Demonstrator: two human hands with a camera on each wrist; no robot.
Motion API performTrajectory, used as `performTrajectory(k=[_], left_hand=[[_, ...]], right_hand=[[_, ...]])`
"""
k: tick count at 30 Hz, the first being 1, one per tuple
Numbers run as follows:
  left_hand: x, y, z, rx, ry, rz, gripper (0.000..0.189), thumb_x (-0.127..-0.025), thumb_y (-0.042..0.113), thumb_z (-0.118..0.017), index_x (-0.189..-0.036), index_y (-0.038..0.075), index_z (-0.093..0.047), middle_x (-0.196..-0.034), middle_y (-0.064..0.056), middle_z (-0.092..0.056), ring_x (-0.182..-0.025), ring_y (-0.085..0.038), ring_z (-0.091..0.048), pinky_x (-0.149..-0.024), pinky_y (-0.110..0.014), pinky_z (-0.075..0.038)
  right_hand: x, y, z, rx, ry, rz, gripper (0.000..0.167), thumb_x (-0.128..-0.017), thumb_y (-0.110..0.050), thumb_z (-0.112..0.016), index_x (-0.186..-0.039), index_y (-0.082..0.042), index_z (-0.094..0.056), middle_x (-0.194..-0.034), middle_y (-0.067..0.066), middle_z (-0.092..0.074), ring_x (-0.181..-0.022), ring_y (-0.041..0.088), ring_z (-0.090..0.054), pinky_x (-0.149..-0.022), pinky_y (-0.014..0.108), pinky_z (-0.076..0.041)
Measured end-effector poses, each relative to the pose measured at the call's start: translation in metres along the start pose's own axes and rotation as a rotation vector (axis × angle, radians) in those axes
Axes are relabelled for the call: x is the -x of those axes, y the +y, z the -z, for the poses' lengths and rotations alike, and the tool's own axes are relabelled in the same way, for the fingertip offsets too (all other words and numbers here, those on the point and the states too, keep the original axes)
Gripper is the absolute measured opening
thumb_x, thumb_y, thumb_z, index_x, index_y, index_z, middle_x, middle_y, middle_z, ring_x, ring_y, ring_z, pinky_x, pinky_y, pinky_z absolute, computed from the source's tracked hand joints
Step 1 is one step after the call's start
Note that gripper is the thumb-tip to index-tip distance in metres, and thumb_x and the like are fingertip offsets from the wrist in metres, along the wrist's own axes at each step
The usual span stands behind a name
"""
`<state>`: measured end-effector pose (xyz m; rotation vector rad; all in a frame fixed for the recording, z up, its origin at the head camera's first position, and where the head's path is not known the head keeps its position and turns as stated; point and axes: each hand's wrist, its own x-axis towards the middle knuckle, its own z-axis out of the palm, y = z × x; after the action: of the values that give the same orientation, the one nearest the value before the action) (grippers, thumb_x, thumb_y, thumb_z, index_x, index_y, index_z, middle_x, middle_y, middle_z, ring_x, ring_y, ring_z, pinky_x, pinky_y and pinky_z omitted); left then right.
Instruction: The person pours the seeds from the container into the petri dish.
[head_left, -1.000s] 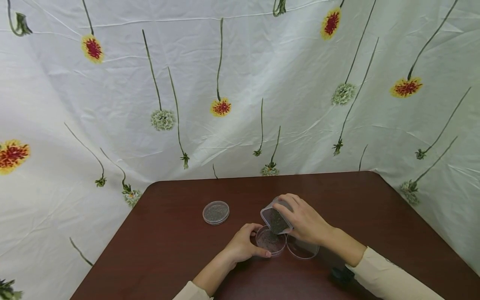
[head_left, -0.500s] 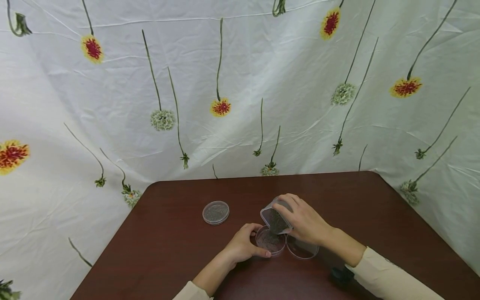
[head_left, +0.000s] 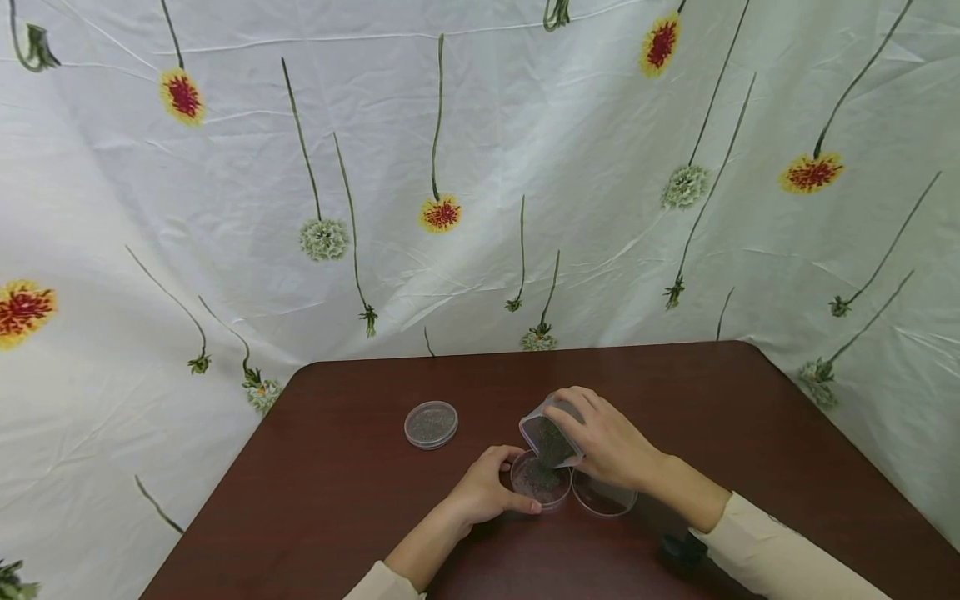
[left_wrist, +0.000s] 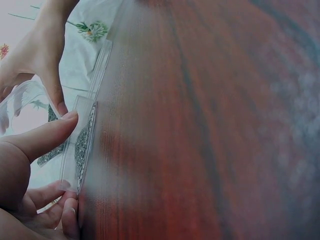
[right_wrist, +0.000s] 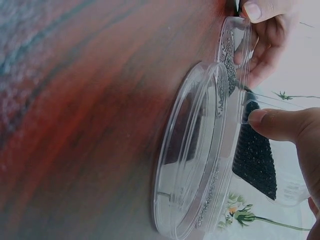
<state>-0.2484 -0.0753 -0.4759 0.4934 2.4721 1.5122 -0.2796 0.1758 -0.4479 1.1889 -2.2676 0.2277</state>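
My left hand (head_left: 483, 492) grips the side of a clear petri dish (head_left: 536, 492) on the table, thumb at the front and fingers behind. Dark, fine grains lie spread inside this dish. In my right hand (head_left: 611, 442) is a clear plastic container (head_left: 534, 427), tipped so its mouth hangs over the dish. Black grains (right_wrist: 252, 155) are heaped toward the container's low corner and run down into the dish in the right wrist view. Touching the dish's right side is a clear round lid or dish half (head_left: 606, 498), partly under my right hand.
Another petri dish (head_left: 431, 425), with grey grains inside, sits farther back on the left. The dark brown table (head_left: 360, 500) ends at a hanging white cloth (head_left: 480, 167) with printed flowers. A small black object (head_left: 682, 550) lies by the right sleeve.
Both hands hold almost the same pose, with the container still tilted. More grains show in the dish just below the container's mouth. The head view has shifted very slightly.
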Motion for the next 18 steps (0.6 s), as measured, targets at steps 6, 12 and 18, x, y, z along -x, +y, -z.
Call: performTrajectory(k=[6, 12, 18], left_hand=[[-0.0007, -0.0007, -0.0001, -0.002, 0.001, 0.009, 0.068, -0.07, 0.009, -0.097, -0.13, 0.004, -0.064, -0.125, -0.006, -0.055, -0.117, -0.031, -0.05, -0.097, -0.051, -0.045], [-0.001, -0.0004, 0.0, 0.003, -0.002, 0.013, 0.069, -0.07, 0.01, -0.097, -0.13, 0.005, -0.064, -0.126, -0.007, -0.055, -0.119, -0.031, -0.05, -0.098, -0.052, -0.045], [-0.0016, 0.0006, 0.0006, 0.005, -0.004, 0.012, 0.07, -0.07, 0.01, -0.097, -0.131, 0.004, -0.063, -0.128, -0.007, -0.055, -0.12, -0.032, -0.05, -0.099, -0.053, -0.044]], right_hand=[[0.0003, 0.0006, -0.0004, 0.005, -0.008, -0.013, 0.092, -0.065, -0.024, -0.102, -0.142, -0.008, -0.054, -0.141, 0.02, -0.049, -0.13, 0.039, -0.049, -0.098, 0.053, -0.05], [0.0033, 0.0023, -0.0024, -0.024, 0.004, -0.044, 0.094, -0.065, -0.023, -0.102, -0.143, -0.009, -0.051, -0.14, 0.021, -0.049, -0.131, 0.04, -0.048, -0.1, 0.054, -0.048], [0.0037, 0.0011, -0.0037, -0.1, 0.024, -0.108, 0.099, -0.065, -0.022, -0.102, -0.148, -0.009, -0.049, -0.142, 0.019, -0.049, -0.133, 0.037, -0.046, -0.098, 0.052, -0.051]])
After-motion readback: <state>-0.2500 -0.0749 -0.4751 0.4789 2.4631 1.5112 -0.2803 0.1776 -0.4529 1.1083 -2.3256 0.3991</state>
